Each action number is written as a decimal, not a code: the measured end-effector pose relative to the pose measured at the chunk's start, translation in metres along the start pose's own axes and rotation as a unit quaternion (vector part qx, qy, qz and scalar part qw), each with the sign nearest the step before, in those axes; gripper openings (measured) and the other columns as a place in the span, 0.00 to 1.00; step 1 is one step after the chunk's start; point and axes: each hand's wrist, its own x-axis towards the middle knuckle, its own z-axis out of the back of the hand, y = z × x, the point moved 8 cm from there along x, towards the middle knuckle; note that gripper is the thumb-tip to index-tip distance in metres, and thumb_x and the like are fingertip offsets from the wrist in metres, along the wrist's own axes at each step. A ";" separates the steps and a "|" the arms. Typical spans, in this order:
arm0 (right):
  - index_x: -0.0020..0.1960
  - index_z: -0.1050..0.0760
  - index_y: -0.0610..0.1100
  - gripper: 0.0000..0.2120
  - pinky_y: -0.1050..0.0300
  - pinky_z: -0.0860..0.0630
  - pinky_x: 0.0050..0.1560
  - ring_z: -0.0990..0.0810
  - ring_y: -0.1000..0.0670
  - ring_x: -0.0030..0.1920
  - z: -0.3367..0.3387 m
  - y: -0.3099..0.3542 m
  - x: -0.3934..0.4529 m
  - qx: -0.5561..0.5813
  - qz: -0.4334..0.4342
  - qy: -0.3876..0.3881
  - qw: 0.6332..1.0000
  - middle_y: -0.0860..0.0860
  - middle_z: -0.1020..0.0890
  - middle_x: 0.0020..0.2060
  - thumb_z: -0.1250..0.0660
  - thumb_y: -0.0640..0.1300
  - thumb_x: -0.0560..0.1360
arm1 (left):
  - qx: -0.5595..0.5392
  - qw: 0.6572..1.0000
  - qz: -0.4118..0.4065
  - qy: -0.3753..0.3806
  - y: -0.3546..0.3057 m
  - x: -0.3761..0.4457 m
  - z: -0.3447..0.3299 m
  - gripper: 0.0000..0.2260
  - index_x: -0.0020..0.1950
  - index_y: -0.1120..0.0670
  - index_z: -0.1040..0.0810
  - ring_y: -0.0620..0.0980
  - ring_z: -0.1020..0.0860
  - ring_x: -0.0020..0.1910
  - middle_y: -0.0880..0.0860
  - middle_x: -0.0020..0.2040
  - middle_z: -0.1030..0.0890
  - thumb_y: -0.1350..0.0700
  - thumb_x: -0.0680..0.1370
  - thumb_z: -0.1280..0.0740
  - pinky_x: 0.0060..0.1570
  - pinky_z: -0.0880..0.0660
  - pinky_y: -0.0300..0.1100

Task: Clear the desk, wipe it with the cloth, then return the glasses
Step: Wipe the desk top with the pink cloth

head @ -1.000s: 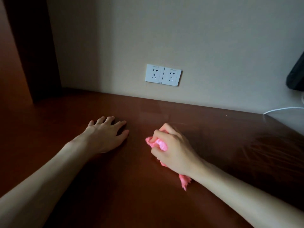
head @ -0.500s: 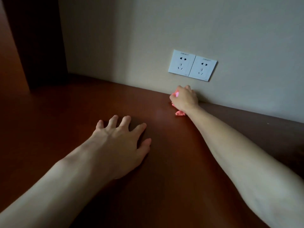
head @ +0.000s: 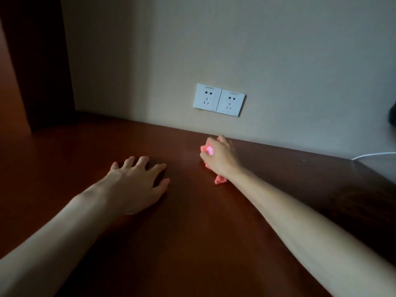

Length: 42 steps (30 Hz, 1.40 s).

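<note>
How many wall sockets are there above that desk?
2. The left socket and the right socket sit side by side on the wall, just above the desk. More could lie outside the view.

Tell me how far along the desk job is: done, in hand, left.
Done, it seems: no loose items show on the visible desk. In hand: the right hand grips the pink cloth and presses it on the wood near the wall, below the sockets; the left hand rests flat, fingers spread. Left: more wiping, probably, then returning the glasses, which are not in view.
</note>
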 end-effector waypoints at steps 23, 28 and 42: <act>0.50 0.21 0.50 0.09 0.50 0.23 0.54 0.22 0.39 0.54 -0.017 -0.036 0.037 -0.011 -0.052 -0.012 0.999 0.46 0.24 0.52 0.36 0.54 0.78 | -0.004 1.000 -0.006 0.005 0.004 0.004 -0.006 0.29 0.82 0.39 0.54 0.60 0.52 0.81 0.54 0.83 0.52 0.32 0.81 0.58 0.77 0.49 0.63; 0.56 0.22 0.47 0.12 0.49 0.23 0.54 0.26 0.36 0.59 -0.035 -0.064 0.093 -0.069 -0.126 -0.021 0.989 0.42 0.25 0.57 0.38 0.52 0.78 | 0.017 1.000 -0.014 0.005 0.003 0.007 -0.009 0.29 0.81 0.40 0.59 0.61 0.55 0.81 0.54 0.82 0.55 0.34 0.81 0.61 0.77 0.49 0.64; 0.52 0.21 0.48 0.08 0.53 0.29 0.49 0.26 0.41 0.55 0.032 -0.015 -0.056 -0.001 -0.019 -0.018 1.000 0.48 0.26 0.51 0.33 0.50 0.77 | -0.038 0.999 0.001 -0.002 -0.002 -0.006 0.001 0.29 0.82 0.40 0.51 0.59 0.50 0.81 0.54 0.82 0.49 0.33 0.81 0.55 0.77 0.47 0.62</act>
